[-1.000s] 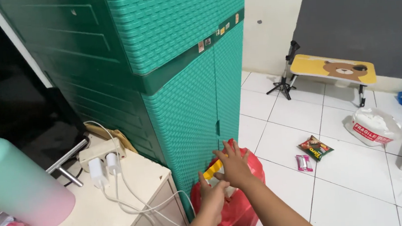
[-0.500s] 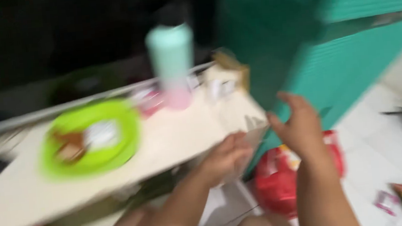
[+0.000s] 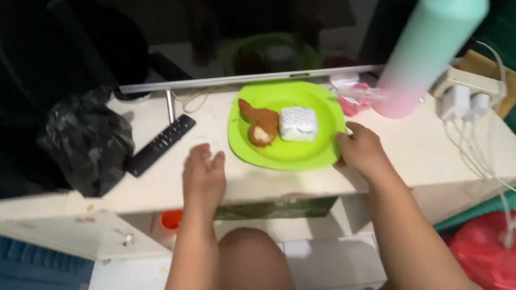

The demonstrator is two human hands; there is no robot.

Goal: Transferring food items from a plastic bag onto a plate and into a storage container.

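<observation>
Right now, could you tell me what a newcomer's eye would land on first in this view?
The bright green plate at the middle of the white cabinet top stands out, carrying a brown piece of food and a white wrapped block. The right hand touches its right rim, while the left hand lies open just left of it. A tall mint-and-pink bottle rises at the upper right.

- Right hand grips the green plate's right rim.
- Left hand rests open on the white table, beside the plate.
- Remote lies nearby.
</observation>
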